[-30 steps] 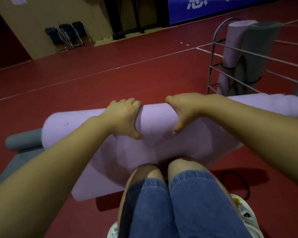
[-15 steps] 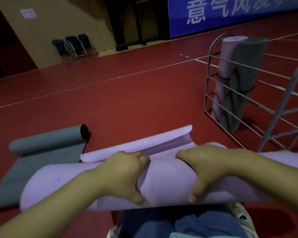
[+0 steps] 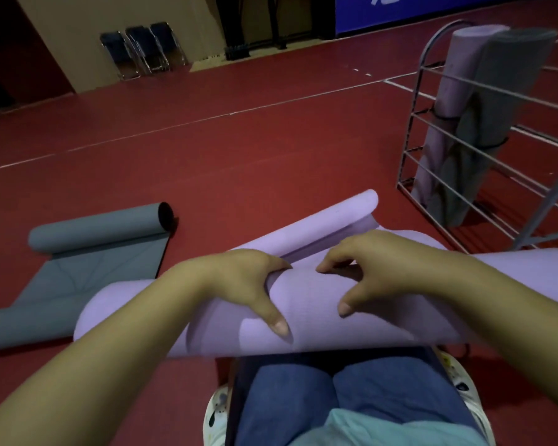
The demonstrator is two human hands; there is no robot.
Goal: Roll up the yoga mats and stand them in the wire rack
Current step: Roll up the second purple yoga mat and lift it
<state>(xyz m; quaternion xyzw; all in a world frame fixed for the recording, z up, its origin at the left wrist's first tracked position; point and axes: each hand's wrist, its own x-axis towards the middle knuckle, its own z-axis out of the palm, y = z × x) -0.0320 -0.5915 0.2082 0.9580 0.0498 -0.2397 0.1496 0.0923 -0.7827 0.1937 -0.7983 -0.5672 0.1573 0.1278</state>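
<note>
A purple yoga mat [image 3: 303,300], mostly rolled, lies crosswise over my knees. Its loose end [image 3: 335,217] curls up on the floor just beyond the roll. My left hand [image 3: 239,281] grips the roll, fingers hooked over the far side and thumb on the near side. My right hand [image 3: 374,268] arches over it, with curled fingertips and thumb on the mat. A grey mat [image 3: 94,230], partly rolled, lies on the floor to the left. The wire rack [image 3: 410,123] stands at the right with a rolled purple mat [image 3: 458,75] and a rolled grey mat [image 3: 503,91] upright inside.
The floor is red with white lines. Folding chairs [image 3: 142,49] stand by the far wall, near a blue banner [image 3: 432,8]. My knees in blue shorts and white shoes [image 3: 458,378] sit under the roll.
The purple roll has come down and nearer, onto my knees, and its loose end now shows beyond it. My right hand's fingers have lifted from a flat grip into an arch.
</note>
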